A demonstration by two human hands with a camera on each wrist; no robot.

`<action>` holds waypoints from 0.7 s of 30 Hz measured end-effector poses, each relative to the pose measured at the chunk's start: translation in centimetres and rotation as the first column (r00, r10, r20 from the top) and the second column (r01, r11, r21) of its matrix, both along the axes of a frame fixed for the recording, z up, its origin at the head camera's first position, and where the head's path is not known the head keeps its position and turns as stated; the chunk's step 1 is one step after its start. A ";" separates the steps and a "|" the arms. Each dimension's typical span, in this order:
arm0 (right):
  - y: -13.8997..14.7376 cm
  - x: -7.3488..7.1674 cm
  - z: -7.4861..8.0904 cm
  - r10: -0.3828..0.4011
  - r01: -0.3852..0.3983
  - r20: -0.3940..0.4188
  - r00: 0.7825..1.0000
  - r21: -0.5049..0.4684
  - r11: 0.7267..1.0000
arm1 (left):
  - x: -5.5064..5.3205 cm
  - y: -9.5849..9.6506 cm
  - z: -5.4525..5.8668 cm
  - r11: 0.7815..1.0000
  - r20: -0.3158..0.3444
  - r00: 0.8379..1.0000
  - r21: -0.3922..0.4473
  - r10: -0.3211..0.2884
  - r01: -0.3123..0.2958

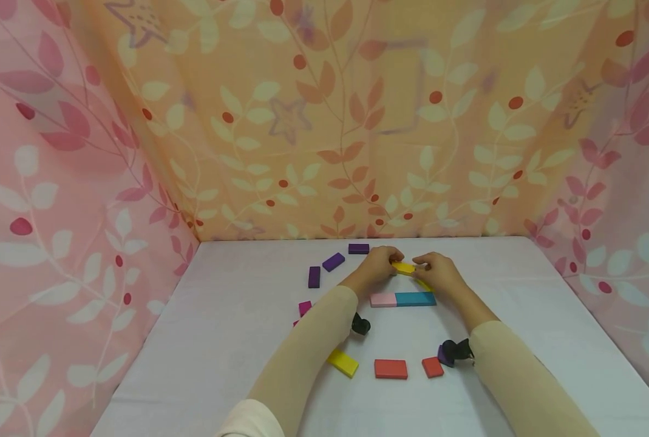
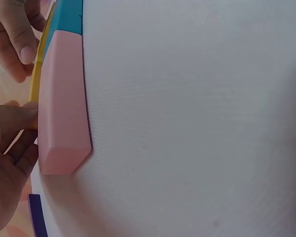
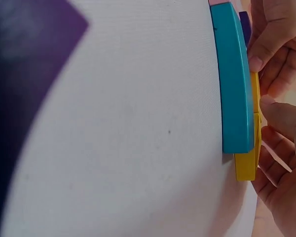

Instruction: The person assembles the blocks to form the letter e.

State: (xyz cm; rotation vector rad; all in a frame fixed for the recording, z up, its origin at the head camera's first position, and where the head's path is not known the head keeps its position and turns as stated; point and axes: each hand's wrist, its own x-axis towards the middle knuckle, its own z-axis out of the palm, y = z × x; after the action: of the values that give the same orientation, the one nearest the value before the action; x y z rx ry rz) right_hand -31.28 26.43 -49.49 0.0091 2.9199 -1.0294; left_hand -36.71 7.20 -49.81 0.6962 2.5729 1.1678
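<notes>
My left hand [image 1: 379, 264] pinches the left end of a yellow block [image 1: 404, 267] between thumb and fingers, close over the table. In the right wrist view its thumb lies at the block's end. Beside the block's other end is my right hand [image 1: 439, 271], thumb and fingers apart and loosely bent. Its fingertips are right at a second yellow block [image 3: 245, 168], which meets the first one end to end. In front of both hands, a pink block [image 1: 383, 300] and a blue block [image 1: 416, 298] stand joined in a row, partly covering the yellow blocks in the wrist views.
Several purple blocks [image 1: 333, 262] lie at the back left. Magenta blocks [image 1: 305, 308] show beside my left sleeve. Toward the front are another yellow block [image 1: 343, 363], a large red block [image 1: 391, 369], a small red block [image 1: 432, 367] and a purple block [image 1: 445, 357] under my right wrist camera.
</notes>
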 end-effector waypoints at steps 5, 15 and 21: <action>0.1 -0.1 -0.4 -0.007 0.009 0.042 0.999 -0.068 0.998 | 0.1 -0.1 0.0 1.000 0.032 0.999 0.007 0.017 -0.018; 0.2 -0.4 -1.2 0.004 -0.003 0.015 1.000 -0.069 0.998 | 0.3 -0.6 0.6 0.999 0.062 0.997 0.015 0.038 -0.039; 0.1 -0.3 -1.1 -0.005 0.006 0.014 1.000 -0.068 0.998 | -1.1 -1.9 2.5 1.000 -0.043 0.999 -0.012 0.022 -0.022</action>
State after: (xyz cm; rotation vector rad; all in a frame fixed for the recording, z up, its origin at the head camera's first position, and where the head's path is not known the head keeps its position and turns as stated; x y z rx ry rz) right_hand -31.62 26.55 -50.59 0.0218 2.8724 -1.1244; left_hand -37.82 5.28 -47.26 0.6994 2.6272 1.1548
